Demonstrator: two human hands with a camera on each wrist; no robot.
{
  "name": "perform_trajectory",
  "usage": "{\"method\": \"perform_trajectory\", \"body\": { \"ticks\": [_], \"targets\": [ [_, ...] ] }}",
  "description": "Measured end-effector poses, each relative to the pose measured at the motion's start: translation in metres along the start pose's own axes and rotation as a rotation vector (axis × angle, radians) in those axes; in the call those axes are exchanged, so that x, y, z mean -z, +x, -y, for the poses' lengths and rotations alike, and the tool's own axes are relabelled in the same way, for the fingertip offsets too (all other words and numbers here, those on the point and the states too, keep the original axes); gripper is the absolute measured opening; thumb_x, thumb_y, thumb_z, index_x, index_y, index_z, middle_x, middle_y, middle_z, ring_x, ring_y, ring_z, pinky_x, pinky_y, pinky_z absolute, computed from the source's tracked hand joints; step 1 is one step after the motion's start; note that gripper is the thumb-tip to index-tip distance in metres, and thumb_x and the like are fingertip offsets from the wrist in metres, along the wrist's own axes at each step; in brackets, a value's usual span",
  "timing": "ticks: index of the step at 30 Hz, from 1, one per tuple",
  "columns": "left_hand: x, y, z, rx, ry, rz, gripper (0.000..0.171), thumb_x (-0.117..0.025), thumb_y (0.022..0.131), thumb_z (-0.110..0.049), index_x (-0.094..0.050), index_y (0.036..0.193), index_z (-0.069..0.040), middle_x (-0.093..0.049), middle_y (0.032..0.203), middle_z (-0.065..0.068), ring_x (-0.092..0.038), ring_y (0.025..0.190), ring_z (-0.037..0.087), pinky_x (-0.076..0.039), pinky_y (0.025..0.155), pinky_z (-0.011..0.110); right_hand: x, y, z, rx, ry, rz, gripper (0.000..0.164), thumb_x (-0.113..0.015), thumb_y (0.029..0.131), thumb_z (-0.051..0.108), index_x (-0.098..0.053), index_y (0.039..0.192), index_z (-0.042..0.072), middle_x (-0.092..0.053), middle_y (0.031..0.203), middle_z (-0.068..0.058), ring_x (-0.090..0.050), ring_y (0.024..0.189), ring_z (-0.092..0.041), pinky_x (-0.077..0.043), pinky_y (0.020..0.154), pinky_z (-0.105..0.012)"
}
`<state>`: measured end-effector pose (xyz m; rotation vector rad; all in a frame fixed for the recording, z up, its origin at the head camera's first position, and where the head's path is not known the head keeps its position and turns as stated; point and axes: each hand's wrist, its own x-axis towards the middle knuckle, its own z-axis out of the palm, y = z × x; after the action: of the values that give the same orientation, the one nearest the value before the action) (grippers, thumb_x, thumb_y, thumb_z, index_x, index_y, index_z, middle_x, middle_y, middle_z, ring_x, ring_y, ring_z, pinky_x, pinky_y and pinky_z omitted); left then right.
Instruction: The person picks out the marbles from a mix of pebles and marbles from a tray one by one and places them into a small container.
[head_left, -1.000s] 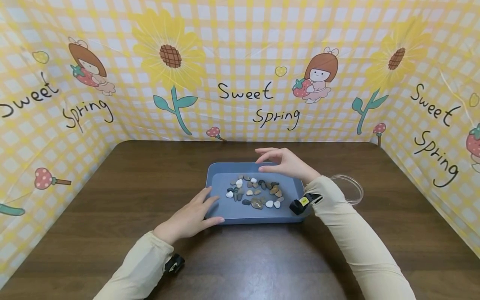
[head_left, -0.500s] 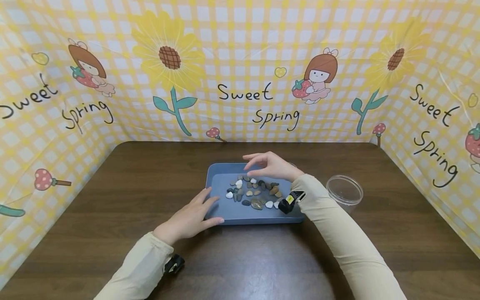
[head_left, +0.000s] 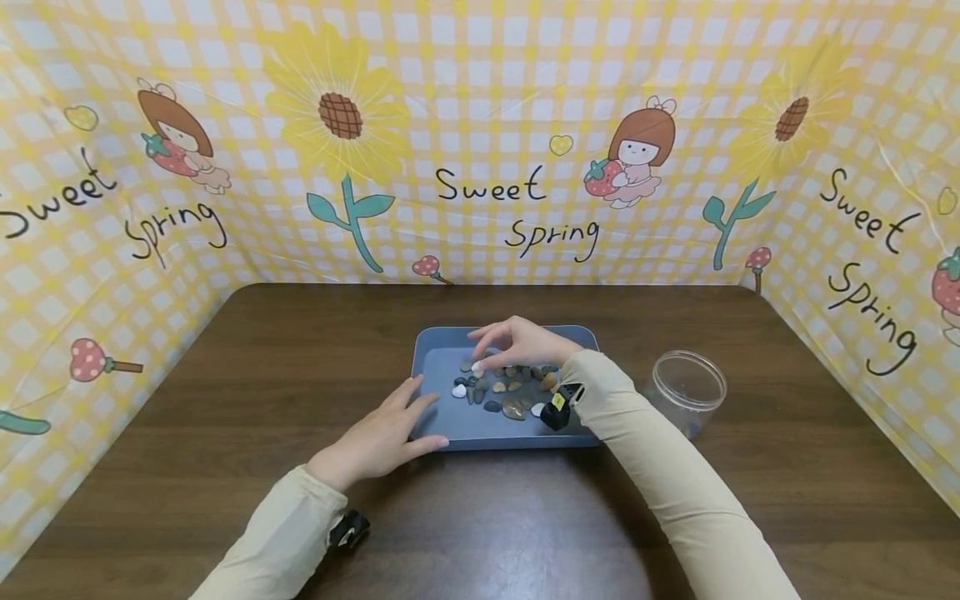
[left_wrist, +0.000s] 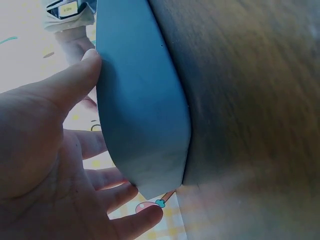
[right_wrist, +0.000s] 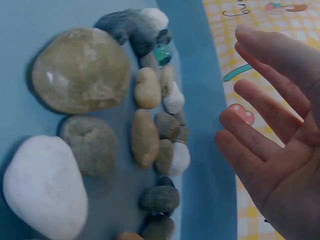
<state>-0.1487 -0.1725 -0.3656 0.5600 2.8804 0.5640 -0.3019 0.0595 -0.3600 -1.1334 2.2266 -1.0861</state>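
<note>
A blue tray lies on the table, with pebbles in brown, grey, black and white across its floor. My left hand rests at the tray's left end, fingers spread; the left wrist view has its thumb and fingertips along the rim. Over the back of the tray, my right hand reaches in with thumb and fingers parted, the thumb tip overlapping a white pebble. Nothing sits between its fingers in the right wrist view, where a green glassy marble shows among the pebbles.
To the right of the tray stands a clear round jar without a lid, partly behind the right sleeve. A yellow checked cloth borders the brown wooden table at the back and sides.
My right hand has moved left and down, from the tray's back right to over the pebbles at the back left. More of the jar shows now. The left hand has stayed put.
</note>
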Motion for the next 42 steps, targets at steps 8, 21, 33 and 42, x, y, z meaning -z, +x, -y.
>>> {"method": "perform_trajectory", "body": {
  "ticks": [8, 21, 33, 42],
  "targets": [
    [0.0, 0.0, 0.0, -0.007, 0.001, -0.003, 0.067, -0.054, 0.091, -0.047, -0.04, 0.14, -0.004, -0.021, 0.152, 0.024, -0.02, 0.141, 0.041, -0.033, 0.106, 0.056, -0.008, 0.008, -0.004, -0.02, -0.031, 0.03, 0.022, -0.067, 0.086, 0.01, -0.069, 0.105, 0.001, -0.047, 0.142, -0.015, -0.035, 0.139, -0.026, -0.029, 0.111, -0.049],
    [-0.004, 0.0, 0.001, -0.01, 0.0, -0.005, 0.066, -0.054, 0.091, -0.046, -0.041, 0.14, -0.005, -0.02, 0.153, 0.024, -0.02, 0.142, 0.041, -0.034, 0.105, 0.055, -0.019, 0.013, -0.002, 0.002, -0.27, 0.057, 0.021, -0.067, 0.086, 0.014, -0.071, 0.106, 0.009, -0.048, 0.141, -0.012, -0.042, 0.134, -0.027, -0.038, 0.106, -0.042],
    [-0.002, 0.0, 0.001, -0.032, 0.004, -0.01, 0.066, -0.054, 0.091, -0.046, -0.041, 0.139, -0.003, -0.022, 0.152, 0.025, -0.021, 0.141, 0.041, -0.034, 0.105, 0.055, -0.024, 0.017, -0.002, -0.054, -0.331, 0.051, 0.017, -0.069, 0.085, 0.015, -0.073, 0.101, 0.012, -0.05, 0.14, -0.008, -0.045, 0.132, -0.024, -0.037, 0.108, -0.04],
    [-0.001, -0.001, 0.001, -0.035, -0.006, -0.005, 0.065, -0.054, 0.092, -0.044, -0.041, 0.139, -0.002, -0.021, 0.152, 0.025, -0.02, 0.141, 0.041, -0.034, 0.105, 0.055, -0.021, 0.013, -0.003, 0.008, -0.297, 0.032, 0.016, -0.067, 0.086, 0.015, -0.073, 0.1, 0.011, -0.05, 0.14, -0.01, -0.045, 0.132, -0.024, -0.039, 0.106, -0.041]
  ]
}}
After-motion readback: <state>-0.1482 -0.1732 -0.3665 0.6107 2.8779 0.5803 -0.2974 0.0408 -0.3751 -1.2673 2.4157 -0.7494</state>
